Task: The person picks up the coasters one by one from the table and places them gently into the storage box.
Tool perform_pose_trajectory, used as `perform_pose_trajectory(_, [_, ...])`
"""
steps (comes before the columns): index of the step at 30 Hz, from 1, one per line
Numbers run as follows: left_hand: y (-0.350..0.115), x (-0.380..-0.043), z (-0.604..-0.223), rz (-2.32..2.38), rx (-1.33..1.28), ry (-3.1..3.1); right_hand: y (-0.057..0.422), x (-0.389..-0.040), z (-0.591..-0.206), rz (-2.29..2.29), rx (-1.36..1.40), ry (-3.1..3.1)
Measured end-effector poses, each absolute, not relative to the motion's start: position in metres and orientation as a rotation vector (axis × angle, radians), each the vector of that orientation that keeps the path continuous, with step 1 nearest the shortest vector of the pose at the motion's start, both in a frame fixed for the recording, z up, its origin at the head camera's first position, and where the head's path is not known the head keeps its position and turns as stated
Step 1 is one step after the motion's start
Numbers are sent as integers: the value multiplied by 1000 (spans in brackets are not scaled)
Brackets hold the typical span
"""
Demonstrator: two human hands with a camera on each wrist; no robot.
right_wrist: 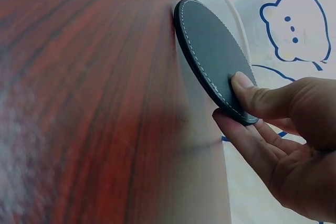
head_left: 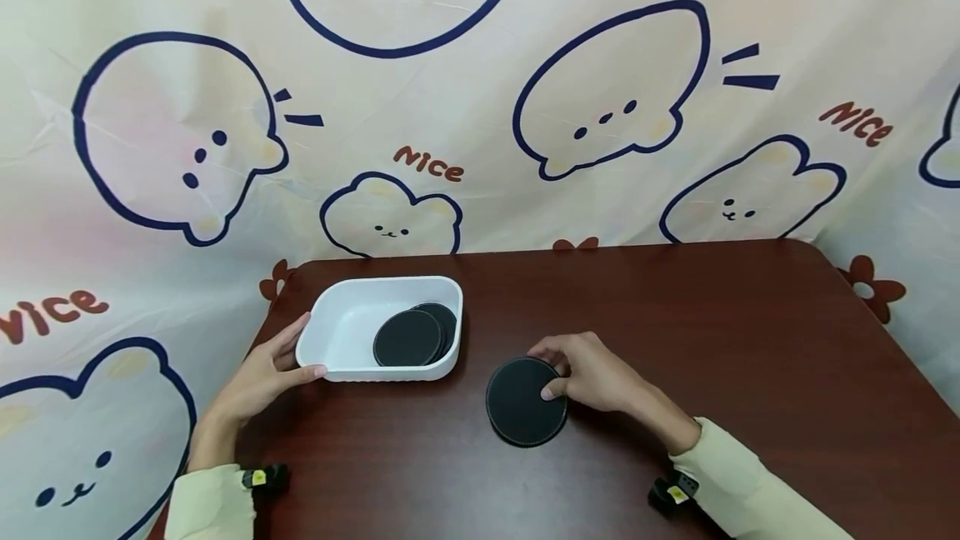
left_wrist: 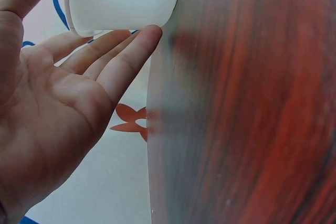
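A round black coaster [right_wrist: 210, 45] with light stitching along its edge is pinched by my right hand [head_left: 592, 373], thumb on its top face and fingers beneath. In the right wrist view it stands tilted, held up off the tabletop. My left hand [head_left: 258, 377] holds the left end of a white rectangular container [head_left: 337, 332], thumb by the front corner and fingers along the end wall. Inside the container, at its right side, black coasters [head_left: 407, 338] lie overlapping. The left wrist view shows fingertips [left_wrist: 152, 32] against the container's lower edge.
Both hands work over a dark reddish-brown wooden table [head_left: 675, 307] with rounded far corners. A pale cloth [head_left: 487, 107] printed with blue-outlined cartoon animals hangs behind it and along the sides. Each wrist wears a small black device, the right one [head_left: 672, 492] close over the tabletop.
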State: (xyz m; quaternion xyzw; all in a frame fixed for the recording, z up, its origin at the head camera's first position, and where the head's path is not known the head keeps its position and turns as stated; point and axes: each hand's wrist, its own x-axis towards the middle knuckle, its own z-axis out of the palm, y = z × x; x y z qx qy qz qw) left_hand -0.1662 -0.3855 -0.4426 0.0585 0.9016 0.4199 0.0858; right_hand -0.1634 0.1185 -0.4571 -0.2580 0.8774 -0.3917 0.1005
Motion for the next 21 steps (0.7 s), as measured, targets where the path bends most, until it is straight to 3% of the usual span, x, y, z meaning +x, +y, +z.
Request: perform_pose_trajectory(21, [-385,-169,-445,1239,143,2661,120,-163,-455,-1119,-753,2639])
